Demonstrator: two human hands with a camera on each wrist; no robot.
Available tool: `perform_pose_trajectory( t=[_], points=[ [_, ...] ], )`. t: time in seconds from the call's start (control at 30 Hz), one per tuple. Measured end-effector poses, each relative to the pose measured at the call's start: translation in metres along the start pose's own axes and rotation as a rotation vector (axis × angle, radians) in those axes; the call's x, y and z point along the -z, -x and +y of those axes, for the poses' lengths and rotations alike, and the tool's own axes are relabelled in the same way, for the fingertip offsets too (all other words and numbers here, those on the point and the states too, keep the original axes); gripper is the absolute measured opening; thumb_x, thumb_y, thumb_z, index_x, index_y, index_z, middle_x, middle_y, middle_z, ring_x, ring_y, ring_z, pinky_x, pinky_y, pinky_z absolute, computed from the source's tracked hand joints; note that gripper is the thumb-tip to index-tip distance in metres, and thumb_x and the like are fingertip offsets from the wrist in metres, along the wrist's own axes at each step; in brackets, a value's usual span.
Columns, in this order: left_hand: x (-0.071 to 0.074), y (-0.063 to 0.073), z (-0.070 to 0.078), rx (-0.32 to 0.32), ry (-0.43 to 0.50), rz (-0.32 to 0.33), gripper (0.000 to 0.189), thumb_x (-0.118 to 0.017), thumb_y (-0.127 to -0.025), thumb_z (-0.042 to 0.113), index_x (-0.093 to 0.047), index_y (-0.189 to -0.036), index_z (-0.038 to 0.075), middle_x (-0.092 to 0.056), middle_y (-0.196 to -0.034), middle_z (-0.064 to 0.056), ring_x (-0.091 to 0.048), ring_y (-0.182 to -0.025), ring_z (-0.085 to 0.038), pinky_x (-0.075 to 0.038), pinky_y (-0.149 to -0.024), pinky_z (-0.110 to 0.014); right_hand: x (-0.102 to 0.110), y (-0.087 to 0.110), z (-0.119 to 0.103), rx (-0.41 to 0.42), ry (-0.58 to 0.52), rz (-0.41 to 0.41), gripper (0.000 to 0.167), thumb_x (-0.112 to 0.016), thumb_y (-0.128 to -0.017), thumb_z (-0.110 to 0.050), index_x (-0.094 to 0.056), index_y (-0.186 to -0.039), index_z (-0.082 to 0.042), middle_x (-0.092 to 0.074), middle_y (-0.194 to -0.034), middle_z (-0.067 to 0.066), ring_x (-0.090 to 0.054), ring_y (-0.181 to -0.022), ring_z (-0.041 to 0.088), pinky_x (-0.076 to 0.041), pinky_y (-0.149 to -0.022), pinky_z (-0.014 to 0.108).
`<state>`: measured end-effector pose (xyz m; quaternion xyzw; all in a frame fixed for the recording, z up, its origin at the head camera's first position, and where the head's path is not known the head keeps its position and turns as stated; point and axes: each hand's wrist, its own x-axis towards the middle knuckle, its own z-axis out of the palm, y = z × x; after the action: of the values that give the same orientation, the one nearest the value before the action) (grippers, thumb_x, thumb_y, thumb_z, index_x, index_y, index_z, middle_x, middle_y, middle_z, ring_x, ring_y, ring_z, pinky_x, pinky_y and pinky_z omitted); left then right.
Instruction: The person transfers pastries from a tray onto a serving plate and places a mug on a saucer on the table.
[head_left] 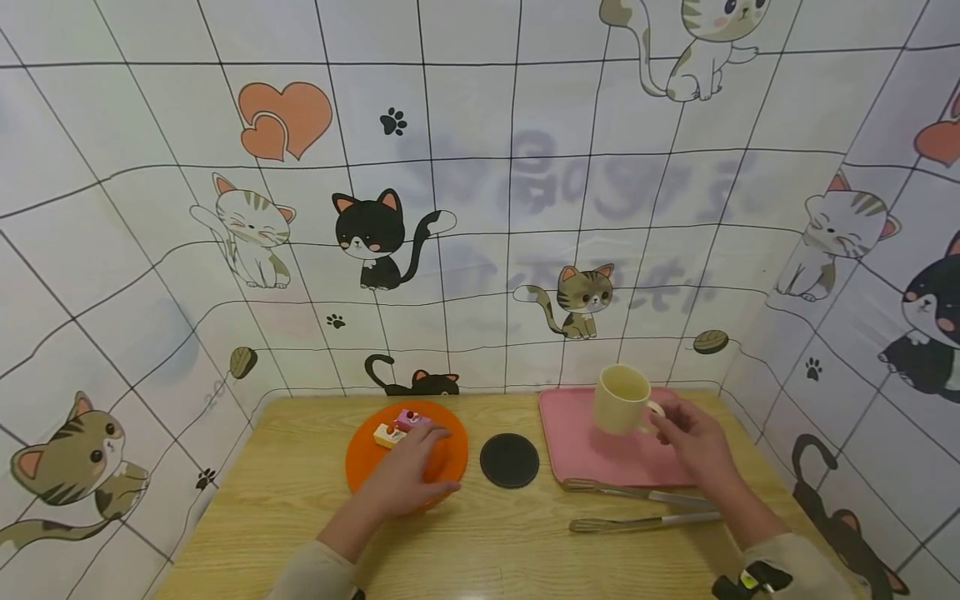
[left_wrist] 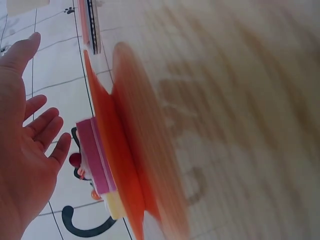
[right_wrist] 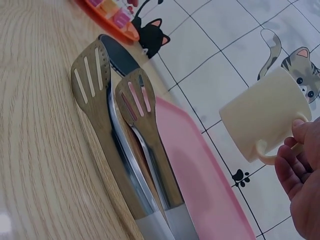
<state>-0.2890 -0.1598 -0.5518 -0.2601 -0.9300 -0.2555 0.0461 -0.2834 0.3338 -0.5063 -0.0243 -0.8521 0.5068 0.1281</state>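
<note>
My right hand [head_left: 693,437] pinches the handle of a cream mug [head_left: 621,400]. The right wrist view shows this mug [right_wrist: 267,115] tilted and raised over the pink tray [head_left: 600,458]. My left hand [head_left: 408,471] hovers over an orange plate [head_left: 362,467], its fingers loosely spread and holding nothing. On that plate sit a yellow toy cake slice [head_left: 390,434] and a pink toy cake slice [head_left: 412,419], both with small red toppings. In the left wrist view a gap shows between my fingers and the pink slice [left_wrist: 90,155].
A round black coaster [head_left: 510,460] lies between plate and tray. Two metal slotted tongs, one pair [head_left: 615,489] at the tray's front edge and the other pair [head_left: 615,525] nearer me, lie on the wooden table [head_left: 300,442]. Cat-patterned sheeting [head_left: 480,317] encloses the back and sides.
</note>
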Motion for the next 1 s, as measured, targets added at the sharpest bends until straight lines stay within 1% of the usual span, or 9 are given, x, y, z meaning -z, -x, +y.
perform_pose_trajectory(
  t=[0.2,0.27,0.33,0.53,0.67,0.77,0.9,1.0],
  points=[
    [-0.008,-0.008,0.008,-0.002,-0.001,-0.021,0.086,-0.09,-0.092,0.051,-0.054,-0.16,0.013,-0.053,-0.16,-0.002,-0.052,-0.148,-0.026,-0.044,-0.125,-0.051,-0.006,0.0,-0.004,0.014,0.004,-0.009,0.037,-0.072,-0.11,-0.036,-0.071,-0.125,-0.003,-0.075,-0.109,0.011,-0.07,-0.088,0.011,-0.061,-0.075,0.023],
    [-0.009,-0.011,0.011,-0.006,-0.011,-0.029,0.088,-0.09,-0.092,0.052,-0.054,-0.16,0.012,-0.054,-0.16,-0.003,-0.054,-0.147,-0.027,-0.045,-0.124,-0.051,-0.009,0.001,-0.006,0.018,0.006,-0.011,0.037,-0.072,-0.11,-0.037,-0.071,-0.125,-0.003,-0.075,-0.11,0.012,-0.07,-0.089,0.012,-0.061,-0.075,0.023],
    [-0.01,-0.014,0.015,-0.003,0.0,-0.046,0.09,-0.09,-0.091,0.053,-0.053,-0.162,0.011,-0.054,-0.161,-0.004,-0.054,-0.147,-0.028,-0.045,-0.124,-0.053,-0.011,0.001,-0.007,0.027,0.003,-0.013,0.036,-0.072,-0.11,-0.036,-0.071,-0.124,-0.003,-0.075,-0.11,0.013,-0.07,-0.088,0.012,-0.06,-0.075,0.023],
    [-0.02,-0.025,0.023,0.034,0.039,-0.081,0.094,-0.09,-0.09,0.056,-0.05,-0.165,0.015,-0.051,-0.166,-0.003,-0.051,-0.15,-0.028,-0.045,-0.124,-0.054,-0.016,0.003,-0.011,0.065,-0.025,-0.031,0.028,-0.072,-0.111,-0.028,-0.07,-0.122,-0.003,-0.071,-0.11,0.015,-0.068,-0.088,0.013,-0.06,-0.075,0.023],
    [-0.028,-0.031,0.026,0.055,0.054,-0.097,0.096,-0.089,-0.089,0.059,-0.049,-0.166,0.016,-0.049,-0.167,-0.002,-0.051,-0.151,-0.027,-0.045,-0.124,-0.053,-0.017,0.003,-0.014,0.063,-0.013,-0.046,0.028,-0.071,-0.111,-0.031,-0.069,-0.123,-0.005,-0.071,-0.11,0.015,-0.068,-0.089,0.017,-0.06,-0.075,0.025],
    [-0.034,-0.036,0.029,0.058,0.069,-0.112,0.099,-0.09,-0.088,0.061,-0.048,-0.167,0.016,-0.049,-0.168,-0.002,-0.05,-0.153,-0.027,-0.043,-0.125,-0.053,-0.018,0.003,-0.016,0.051,0.001,-0.056,0.029,-0.071,-0.112,-0.032,-0.069,-0.124,-0.006,-0.071,-0.108,0.014,-0.067,-0.089,0.019,-0.059,-0.074,0.026],
    [-0.042,-0.042,0.032,0.072,0.067,-0.123,0.101,-0.09,-0.087,0.063,-0.047,-0.167,0.017,-0.048,-0.169,-0.003,-0.049,-0.153,-0.027,-0.043,-0.125,-0.052,-0.02,0.003,-0.018,0.053,-0.011,-0.06,0.027,-0.07,-0.112,-0.03,-0.069,-0.122,-0.005,-0.07,-0.103,0.014,-0.066,-0.087,0.019,-0.057,-0.073,0.026],
    [-0.047,-0.048,0.033,0.082,0.054,-0.128,0.102,-0.09,-0.086,0.064,-0.048,-0.166,0.017,-0.049,-0.168,-0.003,-0.052,-0.151,-0.027,-0.045,-0.124,-0.051,-0.022,0.003,-0.019,0.065,-0.026,-0.06,0.025,-0.072,-0.111,-0.027,-0.07,-0.12,-0.004,-0.07,-0.1,0.014,-0.065,-0.085,0.019,-0.057,-0.072,0.026]
  ],
)
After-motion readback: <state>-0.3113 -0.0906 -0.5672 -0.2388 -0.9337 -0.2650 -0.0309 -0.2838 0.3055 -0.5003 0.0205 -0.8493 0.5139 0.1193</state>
